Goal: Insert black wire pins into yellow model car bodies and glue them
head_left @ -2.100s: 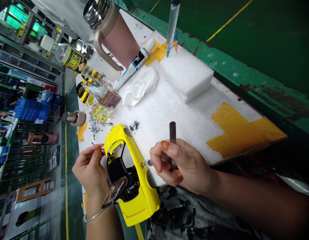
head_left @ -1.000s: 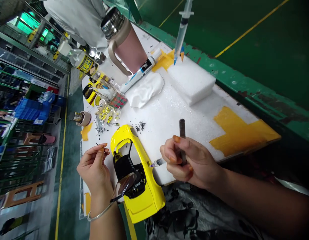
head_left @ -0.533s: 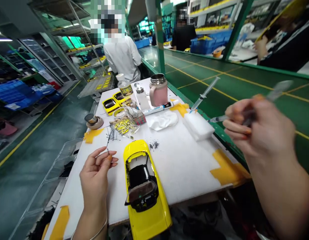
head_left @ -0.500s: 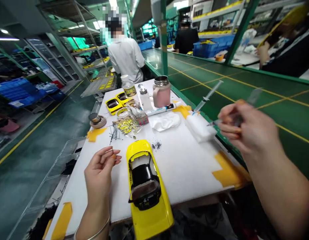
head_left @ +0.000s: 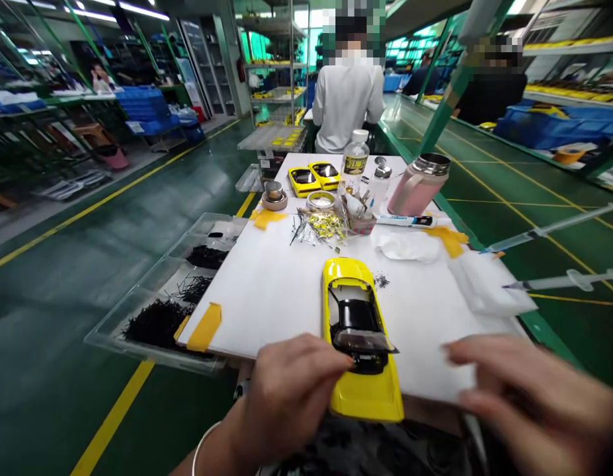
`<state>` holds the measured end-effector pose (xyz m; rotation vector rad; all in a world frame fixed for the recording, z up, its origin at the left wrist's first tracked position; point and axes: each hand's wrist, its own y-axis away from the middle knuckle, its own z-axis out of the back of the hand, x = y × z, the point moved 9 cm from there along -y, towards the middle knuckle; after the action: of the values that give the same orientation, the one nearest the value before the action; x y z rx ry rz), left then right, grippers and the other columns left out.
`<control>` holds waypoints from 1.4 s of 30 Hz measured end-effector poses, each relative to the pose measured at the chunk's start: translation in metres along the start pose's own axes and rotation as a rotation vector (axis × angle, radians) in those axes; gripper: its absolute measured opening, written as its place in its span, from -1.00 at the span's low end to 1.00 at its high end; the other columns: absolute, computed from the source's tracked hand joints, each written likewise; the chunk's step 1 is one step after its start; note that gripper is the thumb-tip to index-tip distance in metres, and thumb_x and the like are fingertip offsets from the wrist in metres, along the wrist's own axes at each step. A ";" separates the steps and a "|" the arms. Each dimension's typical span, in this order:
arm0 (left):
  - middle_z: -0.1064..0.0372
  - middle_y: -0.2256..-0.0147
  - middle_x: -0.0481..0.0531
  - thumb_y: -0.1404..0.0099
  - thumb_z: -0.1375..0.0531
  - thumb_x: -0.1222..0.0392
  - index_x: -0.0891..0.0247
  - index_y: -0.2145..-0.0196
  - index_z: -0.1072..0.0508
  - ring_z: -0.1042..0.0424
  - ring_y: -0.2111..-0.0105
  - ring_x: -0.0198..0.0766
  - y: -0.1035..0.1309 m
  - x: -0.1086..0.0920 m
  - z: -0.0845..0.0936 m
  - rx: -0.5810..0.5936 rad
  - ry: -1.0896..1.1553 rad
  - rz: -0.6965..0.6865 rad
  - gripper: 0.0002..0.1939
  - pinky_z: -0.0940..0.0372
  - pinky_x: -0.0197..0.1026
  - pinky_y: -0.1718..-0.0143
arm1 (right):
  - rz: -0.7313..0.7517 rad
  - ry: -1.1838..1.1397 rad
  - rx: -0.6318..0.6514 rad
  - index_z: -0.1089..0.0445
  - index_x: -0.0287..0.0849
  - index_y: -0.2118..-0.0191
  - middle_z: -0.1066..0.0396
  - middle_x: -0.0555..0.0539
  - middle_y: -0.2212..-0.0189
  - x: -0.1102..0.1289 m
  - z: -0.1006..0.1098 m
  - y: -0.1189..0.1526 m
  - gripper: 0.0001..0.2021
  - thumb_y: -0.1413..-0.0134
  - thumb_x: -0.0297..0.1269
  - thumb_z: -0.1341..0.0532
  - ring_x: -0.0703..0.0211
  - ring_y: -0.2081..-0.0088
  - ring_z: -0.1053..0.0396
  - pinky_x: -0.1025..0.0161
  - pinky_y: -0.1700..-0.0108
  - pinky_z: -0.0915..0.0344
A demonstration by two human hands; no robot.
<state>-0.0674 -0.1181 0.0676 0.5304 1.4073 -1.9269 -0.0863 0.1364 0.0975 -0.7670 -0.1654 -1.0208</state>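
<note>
A yellow model car body (head_left: 368, 400) lies on the white work board, its windscreen end towards me. A dark clear windscreen piece (head_left: 363, 342) sits tilted over the black interior. My left hand (head_left: 299, 377) is closed, fingertips pinched at the near left edge of the cabin opening; what they hold, if anything, is hidden. My right hand (head_left: 529, 390), smeared by motion, is right of the car with thumb and forefinger apart and nothing visible between them. Beyond it, two syringes, an upper one (head_left: 549, 228) and a lower one (head_left: 574, 281), stick into a white foam block (head_left: 489, 287).
Farther back on the board (head_left: 266, 291) are a bag of small yellow parts (head_left: 326, 226), a marker (head_left: 405, 221), crumpled tissue (head_left: 408, 246), a pink mug (head_left: 418, 188), a bottle (head_left: 354, 162) and two yellow car bodies (head_left: 306, 180). Left, a clear tray (head_left: 108, 324) holds black strips. A person (head_left: 348, 99) sits ahead.
My right hand has let go of the lower syringe, now standing in the foam, and come back towards the car. My left hand has moved onto the car. The view has swung left.
</note>
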 end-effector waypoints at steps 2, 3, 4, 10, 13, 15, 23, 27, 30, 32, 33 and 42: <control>-0.61 0.28 0.11 -0.26 -0.25 0.54 0.32 0.08 -0.53 -0.58 0.34 -0.30 0.011 -0.021 -0.008 0.059 -0.014 -0.071 -0.70 -0.49 -0.33 0.27 | 0.250 -0.074 0.102 -0.54 0.05 0.02 -0.61 -0.08 0.28 0.063 -0.033 0.007 -0.80 -0.31 -0.10 -0.28 0.14 0.34 -0.60 0.37 0.40 -0.53; -0.61 0.29 0.11 -0.27 -0.25 0.53 0.33 0.08 -0.52 -0.58 0.35 -0.31 0.015 -0.026 -0.010 0.074 -0.006 -0.078 -0.71 -0.49 -0.34 0.27 | 0.308 -0.080 0.158 -0.53 -0.01 0.02 -0.62 -0.07 0.28 0.081 -0.046 0.010 -0.83 -0.33 -0.18 -0.27 0.19 0.32 -0.61 0.42 0.34 -0.54; -0.61 0.30 0.10 -0.27 -0.25 0.52 0.33 0.08 -0.51 -0.58 0.36 -0.30 0.019 -0.028 -0.012 0.080 0.009 -0.067 -0.72 -0.49 -0.34 0.27 | 0.346 -0.091 0.178 -0.53 -0.07 0.04 -0.62 -0.07 0.28 0.093 -0.053 0.011 -0.85 -0.35 -0.25 -0.26 0.23 0.32 -0.61 0.46 0.30 -0.53; -0.60 0.34 0.07 -0.28 -0.28 0.50 0.30 0.10 -0.48 -0.56 0.40 -0.32 0.038 -0.018 -0.010 0.001 0.061 0.017 -0.73 -0.46 -0.34 0.33 | 0.283 -0.126 0.178 -0.53 -0.17 0.13 -0.59 -0.09 0.33 0.089 -0.057 0.012 -0.90 -0.27 -0.43 -0.28 0.27 0.34 -0.59 0.47 0.30 -0.51; -0.60 0.35 0.06 -0.25 -0.26 0.54 0.31 0.11 -0.49 -0.57 0.40 -0.32 0.042 -0.023 -0.010 -0.028 0.028 -0.042 -0.72 -0.46 -0.34 0.31 | 0.223 -0.198 0.194 -0.52 -0.16 0.16 -0.58 -0.05 0.35 0.085 -0.062 0.014 -0.91 -0.25 -0.44 -0.30 0.29 0.35 -0.58 0.49 0.28 -0.51; -0.61 0.33 0.07 -0.27 -0.22 0.54 0.32 0.09 -0.48 -0.58 0.39 -0.31 0.042 -0.026 -0.012 -0.019 0.020 -0.085 -0.71 -0.46 -0.32 0.31 | 0.186 -0.232 0.211 -0.51 -0.16 0.18 -0.57 -0.02 0.37 0.083 -0.065 0.016 -0.92 -0.23 -0.45 -0.30 0.31 0.36 -0.57 0.51 0.28 -0.49; -0.58 0.27 0.09 -0.26 -0.28 0.51 0.29 0.06 -0.48 -0.54 0.28 -0.25 0.039 -0.015 -0.015 -0.058 0.001 -0.090 -0.69 -0.49 -0.21 0.20 | 0.072 -0.230 0.192 -0.44 -0.14 0.24 -0.49 0.00 0.41 0.058 -0.069 0.018 -0.88 -0.29 -0.49 -0.19 0.30 0.43 -0.48 0.45 0.38 -0.42; -0.51 0.20 0.09 -0.29 -0.29 0.48 0.23 0.06 -0.48 -0.49 0.15 -0.23 0.044 0.018 -0.005 -0.169 0.062 0.147 -0.70 -0.46 -0.19 0.12 | 0.022 -0.139 0.117 -0.42 -0.13 0.18 -0.49 -0.01 0.38 0.038 -0.069 0.021 -0.90 -0.32 -0.45 -0.19 0.30 0.44 -0.45 0.43 0.40 -0.37; -0.47 0.17 0.06 -0.35 -0.23 0.47 0.18 0.08 -0.49 -0.46 0.15 -0.26 0.049 0.038 -0.004 -0.190 0.128 0.291 -0.73 -0.42 -0.24 0.18 | 0.022 -0.086 0.094 -0.41 -0.13 0.18 -0.49 0.01 0.39 0.032 -0.070 0.023 -0.90 -0.32 -0.46 -0.19 0.31 0.44 -0.45 0.42 0.39 -0.35; -0.46 0.16 0.05 -0.37 -0.22 0.46 0.16 0.08 -0.49 -0.45 0.14 -0.27 0.051 0.043 -0.005 -0.195 0.155 0.326 -0.74 -0.41 -0.25 0.18 | 0.024 -0.062 0.080 -0.41 -0.14 0.20 -0.48 0.02 0.40 0.031 -0.071 0.023 -0.91 -0.33 -0.46 -0.19 0.32 0.46 -0.43 0.42 0.39 -0.33; -0.46 0.16 0.04 -0.38 -0.21 0.45 0.15 0.08 -0.49 -0.45 0.14 -0.27 0.051 0.044 -0.006 -0.198 0.166 0.334 -0.75 -0.40 -0.25 0.17 | 0.025 -0.052 0.072 -0.41 -0.14 0.21 -0.47 0.02 0.41 0.031 -0.071 0.023 -0.91 -0.33 -0.46 -0.19 0.33 0.47 -0.42 0.41 0.39 -0.32; -0.45 0.13 0.05 -0.40 -0.20 0.44 0.14 0.08 -0.50 -0.44 0.08 -0.24 0.051 0.051 -0.011 -0.211 0.184 0.350 -0.76 -0.40 -0.21 0.11 | 0.036 -0.027 -0.002 -0.40 -0.15 0.23 -0.47 0.04 0.45 0.033 -0.074 0.022 -0.90 -0.31 -0.48 -0.23 0.33 0.49 -0.42 0.40 0.40 -0.30</control>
<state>-0.0663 -0.1317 -0.0039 0.8084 1.4974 -1.4644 -0.0670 0.0718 0.0474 -0.7832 -0.1734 -0.9766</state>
